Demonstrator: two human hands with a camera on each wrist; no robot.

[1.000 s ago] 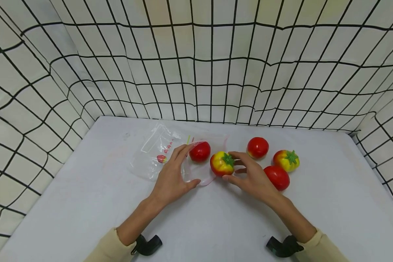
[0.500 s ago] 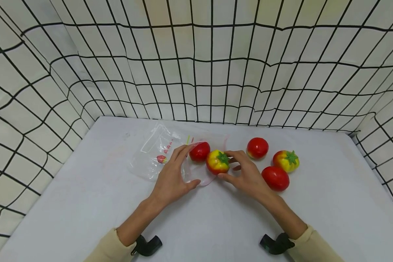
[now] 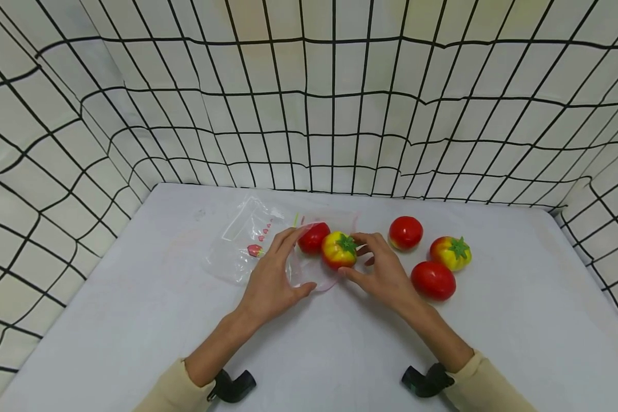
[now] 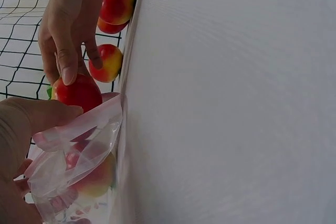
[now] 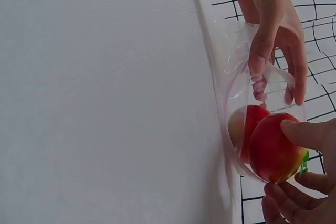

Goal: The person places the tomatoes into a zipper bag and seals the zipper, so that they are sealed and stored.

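My right hand (image 3: 383, 272) pinches a red-and-yellow tomato (image 3: 335, 252) with a green leafy cap, thumb on one side and fingers on the other. The tomato is at the mouth of a clear plastic bag (image 3: 232, 260) with a pink rim and strawberry print. Another red tomato (image 3: 310, 239) lies inside, partly covered by the held one in the right wrist view. At the bag's mouth, my left hand (image 3: 270, 277) spreads its thumb and fingers wide, keeping the rim (image 5: 231, 90) apart. In the left wrist view, the left thumb (image 4: 58, 114) lies along the rim.
To the right on the white table (image 3: 134, 320) lie a red tomato (image 3: 405, 233), a yellow-and-red tomato (image 3: 450, 253) with its green cap showing, and a nearer red one (image 3: 433, 280). Black netting (image 3: 319, 114) over white walls encloses the back and sides.
My right hand has moved left with the held tomato, bringing it close against the one in the bag. The left hand and bag have stayed in place.
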